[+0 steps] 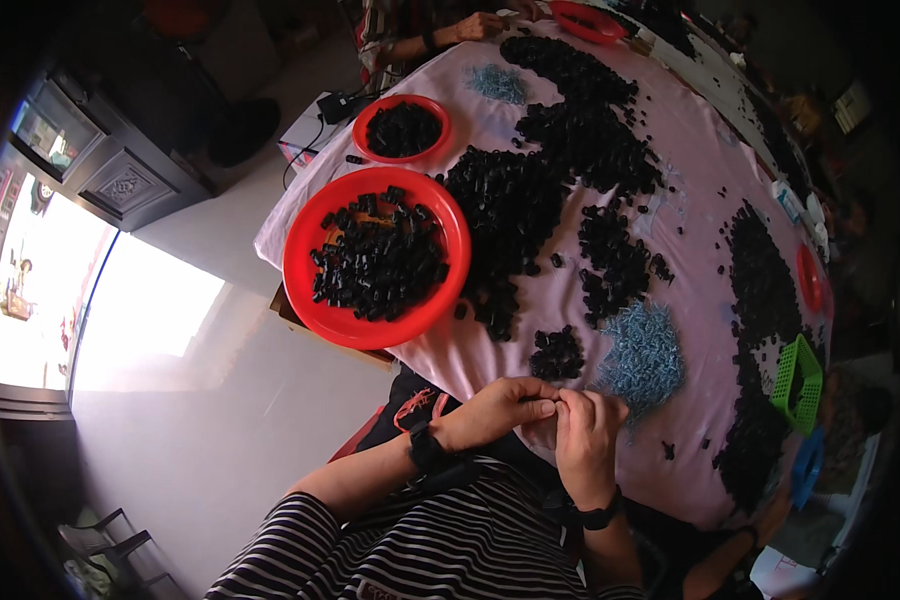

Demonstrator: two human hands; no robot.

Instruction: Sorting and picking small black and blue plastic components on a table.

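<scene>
My left hand (510, 408) and my right hand (588, 435) meet fingertip to fingertip over the near edge of the pink cloth (450, 362). Both are closed in a pinch; whatever sits between the fingers is too small or too hidden to name. Just beyond the right hand lies a heap of small blue-grey pieces (642, 355), thin and screw-like. A little cluster of black plastic parts (557, 353) rests straight ahead of the left hand. To the left stands a large red basin (305, 300), holding many glossy black parts.
Larger piles of black parts (510, 195) spread toward the far side. A smaller red bowl (360, 148) of black parts sits beyond the basin. At right are a green basket (798, 385) and another long black pile (760, 290). Another person's hand (480, 27) shows at the far edge.
</scene>
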